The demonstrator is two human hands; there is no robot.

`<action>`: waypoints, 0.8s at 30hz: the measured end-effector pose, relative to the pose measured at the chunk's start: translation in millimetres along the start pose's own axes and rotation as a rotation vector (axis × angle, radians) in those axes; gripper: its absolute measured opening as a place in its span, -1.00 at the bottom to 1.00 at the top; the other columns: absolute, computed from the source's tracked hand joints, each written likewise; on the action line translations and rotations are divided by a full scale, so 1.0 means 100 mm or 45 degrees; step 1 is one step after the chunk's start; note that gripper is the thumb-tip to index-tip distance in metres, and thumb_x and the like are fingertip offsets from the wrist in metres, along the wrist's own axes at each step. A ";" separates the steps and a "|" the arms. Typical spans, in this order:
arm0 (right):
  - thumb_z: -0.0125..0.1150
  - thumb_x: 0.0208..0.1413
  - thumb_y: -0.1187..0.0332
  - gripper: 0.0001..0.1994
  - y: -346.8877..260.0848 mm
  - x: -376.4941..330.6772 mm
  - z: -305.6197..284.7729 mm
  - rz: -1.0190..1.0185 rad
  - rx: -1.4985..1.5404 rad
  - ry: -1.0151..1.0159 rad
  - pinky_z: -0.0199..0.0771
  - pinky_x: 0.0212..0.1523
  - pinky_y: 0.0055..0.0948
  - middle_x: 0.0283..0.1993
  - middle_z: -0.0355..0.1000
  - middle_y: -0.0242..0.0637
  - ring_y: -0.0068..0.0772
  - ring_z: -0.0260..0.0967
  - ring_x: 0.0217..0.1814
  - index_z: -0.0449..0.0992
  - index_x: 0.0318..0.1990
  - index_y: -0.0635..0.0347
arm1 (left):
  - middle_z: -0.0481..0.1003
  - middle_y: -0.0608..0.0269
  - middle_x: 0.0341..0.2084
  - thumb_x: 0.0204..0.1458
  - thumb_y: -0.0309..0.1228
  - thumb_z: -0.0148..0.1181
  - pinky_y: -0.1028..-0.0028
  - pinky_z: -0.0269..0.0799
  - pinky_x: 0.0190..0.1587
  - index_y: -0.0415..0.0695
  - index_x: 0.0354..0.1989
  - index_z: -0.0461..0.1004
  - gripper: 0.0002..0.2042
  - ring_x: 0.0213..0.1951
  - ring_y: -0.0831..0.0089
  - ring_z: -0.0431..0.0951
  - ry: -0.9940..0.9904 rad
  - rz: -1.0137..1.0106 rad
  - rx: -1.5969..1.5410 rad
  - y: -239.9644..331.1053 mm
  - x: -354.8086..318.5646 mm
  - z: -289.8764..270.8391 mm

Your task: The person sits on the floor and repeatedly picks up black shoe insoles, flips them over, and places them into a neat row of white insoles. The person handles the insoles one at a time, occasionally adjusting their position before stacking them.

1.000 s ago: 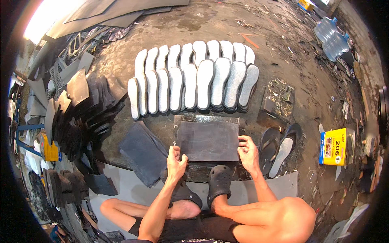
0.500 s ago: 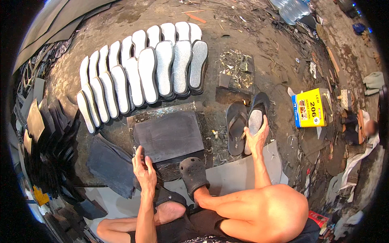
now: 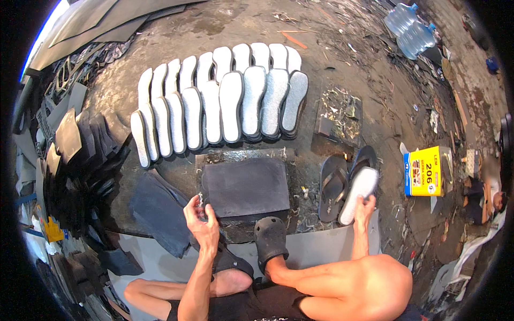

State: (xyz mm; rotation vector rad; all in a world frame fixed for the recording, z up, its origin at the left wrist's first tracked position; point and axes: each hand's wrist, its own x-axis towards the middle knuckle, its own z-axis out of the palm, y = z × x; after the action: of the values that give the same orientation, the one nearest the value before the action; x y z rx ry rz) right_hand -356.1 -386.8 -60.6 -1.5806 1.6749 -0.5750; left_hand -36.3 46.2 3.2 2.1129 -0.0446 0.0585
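Two rows of white-topped soles (image 3: 231,107) stand well forward and left of the right-hand grip. Dark rectangular sheet (image 3: 246,187) lies left of that grip; yellow box (image 3: 424,174) sits to its right, apart. Black sandals (image 3: 327,200) lie just beyond it, to the left. Single white sole (image 3: 357,192): at the grip, edge pinched by the right hand (image 3: 364,213). Left hand (image 3: 203,227): thumb and fingers parted beside the sheet's near-left corner; contact cannot be told.
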 end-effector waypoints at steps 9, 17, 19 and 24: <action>0.05 0.48 0.29 -0.39 -0.41 -0.71 0.40 -0.428 -0.180 -0.082 0.40 0.36 -0.05 0.15 0.50 0.16 0.07 0.49 0.21 0.23 0.59 0.36 | 0.52 -0.17 0.18 0.08 -0.10 0.63 0.07 0.46 0.33 -0.36 0.46 0.33 -0.11 0.23 -0.07 0.54 -0.216 0.245 0.216 0.69 1.29 1.32; 0.26 0.34 0.52 -0.39 -0.62 -0.89 0.45 -0.468 -0.167 0.017 0.43 0.16 -0.07 0.13 0.44 -0.12 -0.14 0.43 0.10 0.30 0.53 0.13 | 0.51 -0.28 0.11 -0.10 -0.10 0.73 0.09 0.48 0.28 -0.33 0.27 0.37 -0.14 0.18 -0.16 0.54 -0.265 0.067 0.364 0.53 1.67 1.75; 0.27 0.34 0.49 -0.42 -0.75 -0.84 0.42 -0.461 -0.174 0.002 0.42 0.16 -0.09 0.16 0.44 -0.14 -0.18 0.41 0.12 0.35 0.49 0.10 | 0.54 -0.24 0.06 -0.14 -0.17 0.68 0.09 0.51 0.24 -0.32 0.20 0.40 -0.21 0.13 -0.12 0.58 -0.267 -0.013 0.367 0.70 1.68 1.70; 0.26 0.36 0.45 -0.49 -0.95 -0.87 0.49 -0.634 -0.156 0.016 0.47 0.15 -0.12 0.16 0.47 -0.15 -0.19 0.45 0.11 0.41 0.45 0.11 | 0.53 -0.22 0.05 -0.17 -0.14 0.65 0.09 0.53 0.22 -0.40 0.22 0.35 -0.14 0.11 -0.07 0.58 -0.188 -0.021 0.303 0.84 1.74 1.63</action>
State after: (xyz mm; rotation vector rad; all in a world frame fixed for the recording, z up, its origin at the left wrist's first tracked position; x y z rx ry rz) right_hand -261.5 -306.9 -0.3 -2.1057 1.3420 -0.7394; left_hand 136.3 -138.5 0.8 2.3525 -0.1136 -0.1071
